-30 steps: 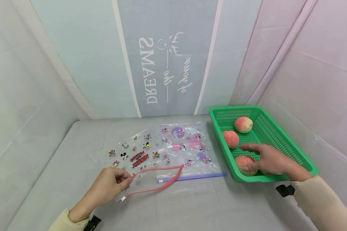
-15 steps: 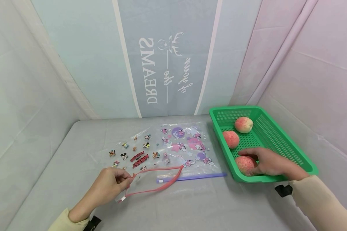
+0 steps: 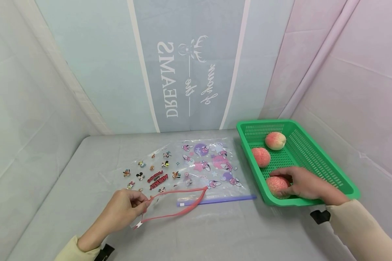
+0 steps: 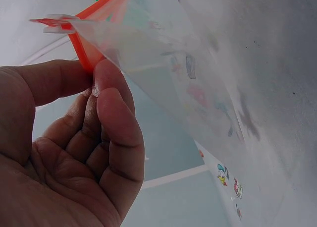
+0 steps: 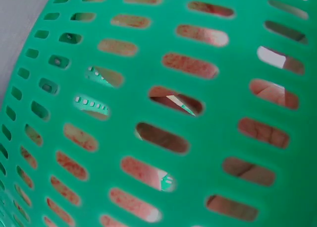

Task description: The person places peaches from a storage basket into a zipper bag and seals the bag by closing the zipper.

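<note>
Pinching the gaping red-rimmed slider bag (image 3: 158, 180) was the left hand (image 3: 125, 210), while the right hand (image 3: 300, 182) was curled round a peach (image 3: 276, 186) inside the green plastic basket (image 3: 326, 156).

A grey desk (image 3: 196, 239) spread below a pale blue back wall (image 3: 94, 65), which looked like cloth. The wall's darker middle panel (image 3: 189, 21), bordered by two white stripes (image 3: 143, 65), bore reversed white lettering (image 3: 167, 79) and a deer's head (image 3: 192, 50). Whitish sheeting (image 3: 29, 108) closed the left; the right wall (image 3: 356, 94) looked pinkish under soft light.
</note>
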`<state>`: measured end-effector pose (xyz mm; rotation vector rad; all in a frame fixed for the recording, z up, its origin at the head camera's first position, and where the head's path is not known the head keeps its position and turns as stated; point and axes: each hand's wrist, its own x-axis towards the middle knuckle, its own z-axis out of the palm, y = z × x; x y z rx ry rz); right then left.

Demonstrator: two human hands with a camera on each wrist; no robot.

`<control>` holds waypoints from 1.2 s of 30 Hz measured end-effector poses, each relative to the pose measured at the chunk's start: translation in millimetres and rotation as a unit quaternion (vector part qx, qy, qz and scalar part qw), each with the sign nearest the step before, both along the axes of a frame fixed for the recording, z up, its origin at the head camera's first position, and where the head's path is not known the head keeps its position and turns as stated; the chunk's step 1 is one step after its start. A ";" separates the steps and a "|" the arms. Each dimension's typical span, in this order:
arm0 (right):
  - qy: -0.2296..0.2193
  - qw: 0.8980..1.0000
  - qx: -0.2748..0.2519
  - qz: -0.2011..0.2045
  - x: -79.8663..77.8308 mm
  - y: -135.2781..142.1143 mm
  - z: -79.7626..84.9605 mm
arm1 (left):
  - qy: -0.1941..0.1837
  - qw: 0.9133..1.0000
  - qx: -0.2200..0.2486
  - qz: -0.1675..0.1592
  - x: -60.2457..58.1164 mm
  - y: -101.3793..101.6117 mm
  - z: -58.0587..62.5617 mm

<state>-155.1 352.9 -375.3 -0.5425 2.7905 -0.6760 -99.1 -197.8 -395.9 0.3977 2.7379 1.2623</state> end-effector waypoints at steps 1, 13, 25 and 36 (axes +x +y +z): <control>0.002 1.000 -0.001 -0.002 0.6 -0.4 0.6 | 0.000 1.000 0.000 0.000 -0.1 0.0 0.2; 0.034 0.998 -0.028 -0.048 11.8 -10.7 20.8 | 0.003 1.000 -0.001 -0.003 -0.1 0.2 1.3; 0.101 0.990 -0.040 -0.088 27.9 -22.1 41.2 | -0.001 1.000 -0.002 -0.002 0.4 0.0 1.4; 0.164 0.978 -0.092 -0.093 45.4 -37.5 59.0 | 0.004 1.000 0.000 -0.006 0.4 -1.2 1.6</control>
